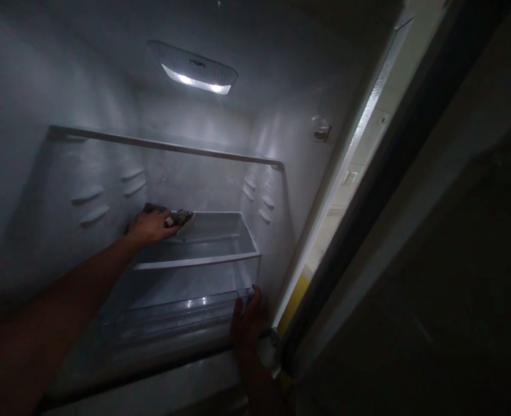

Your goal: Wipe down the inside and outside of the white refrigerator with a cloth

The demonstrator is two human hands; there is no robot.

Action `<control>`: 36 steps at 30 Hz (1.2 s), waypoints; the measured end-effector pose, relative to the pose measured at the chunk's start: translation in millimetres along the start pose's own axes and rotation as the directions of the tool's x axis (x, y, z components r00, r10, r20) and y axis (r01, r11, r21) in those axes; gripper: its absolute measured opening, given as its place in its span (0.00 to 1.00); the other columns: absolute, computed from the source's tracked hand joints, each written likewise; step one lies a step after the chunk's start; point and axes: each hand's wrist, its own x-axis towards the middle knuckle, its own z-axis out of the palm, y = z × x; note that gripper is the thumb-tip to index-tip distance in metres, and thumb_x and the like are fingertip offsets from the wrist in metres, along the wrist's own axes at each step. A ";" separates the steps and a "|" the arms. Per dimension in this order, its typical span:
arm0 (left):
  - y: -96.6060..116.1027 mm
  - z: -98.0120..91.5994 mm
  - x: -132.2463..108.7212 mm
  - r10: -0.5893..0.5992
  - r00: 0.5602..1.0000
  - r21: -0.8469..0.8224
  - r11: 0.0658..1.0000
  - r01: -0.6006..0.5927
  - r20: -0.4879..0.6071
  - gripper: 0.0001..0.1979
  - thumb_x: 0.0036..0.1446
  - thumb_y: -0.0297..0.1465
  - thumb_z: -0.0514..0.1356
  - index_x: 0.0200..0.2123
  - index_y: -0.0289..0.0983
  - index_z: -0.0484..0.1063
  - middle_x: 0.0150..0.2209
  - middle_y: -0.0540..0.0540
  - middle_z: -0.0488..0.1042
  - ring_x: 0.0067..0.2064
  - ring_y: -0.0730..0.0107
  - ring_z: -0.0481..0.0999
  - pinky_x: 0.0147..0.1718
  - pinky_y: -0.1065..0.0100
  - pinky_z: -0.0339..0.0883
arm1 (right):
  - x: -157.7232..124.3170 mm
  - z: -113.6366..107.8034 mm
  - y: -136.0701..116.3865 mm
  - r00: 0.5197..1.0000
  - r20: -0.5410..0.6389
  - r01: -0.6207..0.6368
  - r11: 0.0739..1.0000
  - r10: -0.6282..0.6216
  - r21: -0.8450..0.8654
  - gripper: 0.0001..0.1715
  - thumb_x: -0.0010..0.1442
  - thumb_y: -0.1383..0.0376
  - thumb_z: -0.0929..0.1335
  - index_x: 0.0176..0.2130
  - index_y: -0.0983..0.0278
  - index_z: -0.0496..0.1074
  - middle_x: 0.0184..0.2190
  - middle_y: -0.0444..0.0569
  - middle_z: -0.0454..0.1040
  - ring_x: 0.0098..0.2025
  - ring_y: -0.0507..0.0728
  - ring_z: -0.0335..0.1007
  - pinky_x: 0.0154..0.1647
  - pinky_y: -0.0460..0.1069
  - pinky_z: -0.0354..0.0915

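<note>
I look into an open, unstocked fridge. My left hand [150,226] reaches deep inside and presses a dark patterned cloth [178,218] onto the back left of a glass shelf [203,260]; its fingers are closed over the cloth. My right hand [247,321] rests with fingers stretched flat against the front right corner of a clear plastic drawer [172,312] below that shelf. It holds nothing.
A higher glass shelf [164,144] spans the compartment. The interior lamp [197,78] glows on the ceiling. Ribbed shelf supports line both side walls. The fridge's right edge [354,156] and a dark door or panel fill the right side.
</note>
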 end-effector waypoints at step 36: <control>20.4 -145.8 -80.0 0.179 0.984 0.525 0.838 -0.149 -0.007 0.12 0.63 0.27 0.61 0.44 0.45 0.84 0.52 0.38 0.85 0.61 0.39 0.75 0.70 0.31 0.48 | 5.1 6.3 3.0 1.000 0.004 0.027 0.999 -0.027 0.032 0.44 0.79 0.38 0.54 0.68 0.69 0.68 0.48 0.62 0.86 0.45 0.65 0.85 0.46 0.55 0.75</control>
